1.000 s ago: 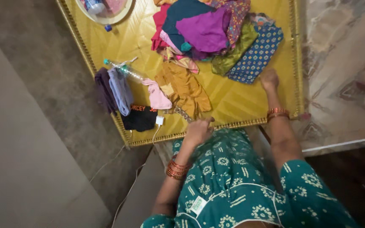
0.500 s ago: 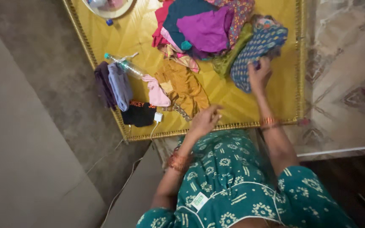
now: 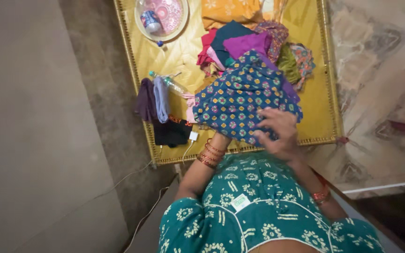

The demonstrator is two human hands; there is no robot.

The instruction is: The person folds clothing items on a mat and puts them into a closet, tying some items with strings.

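Observation:
A blue cloth with a coloured flower print [image 3: 240,98] hangs spread out above the near edge of the yellow table [image 3: 317,93]. My right hand [image 3: 277,133] grips its lower right edge, fingers curled into the fabric. My left hand reaches up under the cloth from below. Only its wrist with red bangles [image 3: 211,153] shows, and the fingers are hidden. Behind the cloth lies a pile of coloured clothes [image 3: 244,40].
A round plate with small items [image 3: 162,16] sits at the table's far left corner. A plastic bottle [image 3: 168,83], purple cloths [image 3: 153,98] draped over the left rim, a black garment [image 3: 169,132] and a white charger [image 3: 193,136] with cable lie near left. Marble floor lies to the right.
My right hand has pulled the blue printed cloth off the pile and lifted it toward me. My left hand has gone up under it. The view shifted right.

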